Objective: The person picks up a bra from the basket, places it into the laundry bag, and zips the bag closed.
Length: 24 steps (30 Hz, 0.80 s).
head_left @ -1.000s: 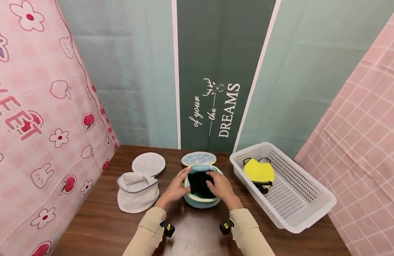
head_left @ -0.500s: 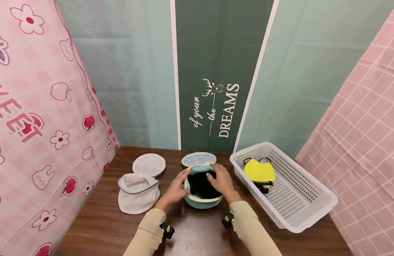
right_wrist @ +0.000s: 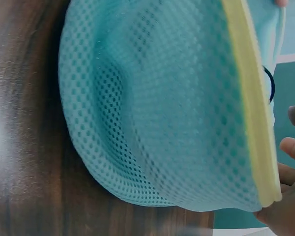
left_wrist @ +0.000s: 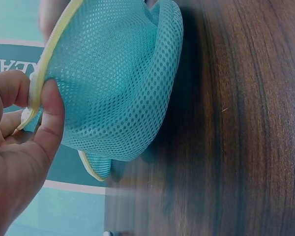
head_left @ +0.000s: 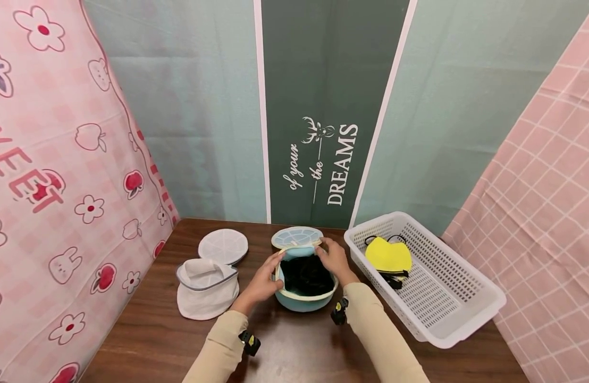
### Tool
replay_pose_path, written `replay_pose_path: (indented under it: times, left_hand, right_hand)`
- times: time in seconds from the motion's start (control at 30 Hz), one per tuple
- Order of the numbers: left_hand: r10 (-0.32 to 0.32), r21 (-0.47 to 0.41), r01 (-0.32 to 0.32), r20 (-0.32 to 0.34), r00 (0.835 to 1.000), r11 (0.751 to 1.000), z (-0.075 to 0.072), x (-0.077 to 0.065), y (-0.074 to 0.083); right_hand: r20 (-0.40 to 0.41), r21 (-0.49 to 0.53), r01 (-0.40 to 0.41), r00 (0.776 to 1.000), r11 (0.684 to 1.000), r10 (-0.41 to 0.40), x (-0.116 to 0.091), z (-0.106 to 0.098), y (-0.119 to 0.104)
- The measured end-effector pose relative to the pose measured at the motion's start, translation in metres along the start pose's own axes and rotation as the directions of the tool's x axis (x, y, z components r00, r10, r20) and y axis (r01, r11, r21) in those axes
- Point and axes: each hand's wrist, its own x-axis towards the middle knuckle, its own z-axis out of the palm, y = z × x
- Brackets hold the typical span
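Observation:
A blue mesh laundry bag [head_left: 301, 304] with a yellow-edged rim sits on the table in the head view, its lid [head_left: 296, 237] folded back behind it. Black soft fabric [head_left: 308, 275] fills the inside. My left hand [head_left: 262, 281] pinches the left rim; in the left wrist view its thumb and finger [left_wrist: 51, 108] squeeze the yellow edge. At the back right, near the lid, my right hand [head_left: 335, 259] holds the rim with thumb and fingertips. The right wrist view has the mesh wall [right_wrist: 187, 113] in front, partly hiding that hand's fingers.
A white mesh bag [head_left: 205, 300] with its round lid [head_left: 223, 246] laid back stands at the left. To the right, a white perforated basket [head_left: 447, 303] holds a yellow fabric piece [head_left: 389, 257] with black straps. Printed cloths hang around the brown table [head_left: 285, 346].
My right hand has moved from the black fabric inside the bag back and outward to the rim by the lid, exposing more of the fabric. The left hand stays on the left rim.

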Motion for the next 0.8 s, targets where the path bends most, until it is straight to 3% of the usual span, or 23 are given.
replay_pose_path:
  times: [0.13,0.3,0.53,0.8]
  left_hand:
    - [-0.011,0.002,0.011,-0.009,1.0,1.0,0.002,0.004,-0.017]
    - [-0.026,-0.03,0.026,0.001,1.0,0.999,0.002,0.005,-0.018]
    - [-0.03,-0.048,0.032,0.045,0.999,0.998,-0.006,-0.002,0.018]
    - [-0.04,-0.04,0.042,0.045,0.998,0.998,-0.007,-0.005,0.017]
  right_hand:
    - [0.035,0.025,-0.065,0.997,0.998,0.064,0.007,0.0,0.004]
    - [0.152,0.09,-0.158,0.978,0.983,0.143,0.015,-0.004,0.007]
    - [0.321,0.278,-0.267,0.931,0.923,0.173,0.025,-0.01,0.008]
    - [0.324,0.353,-0.313,0.925,0.881,0.199,0.025,-0.005,0.008]
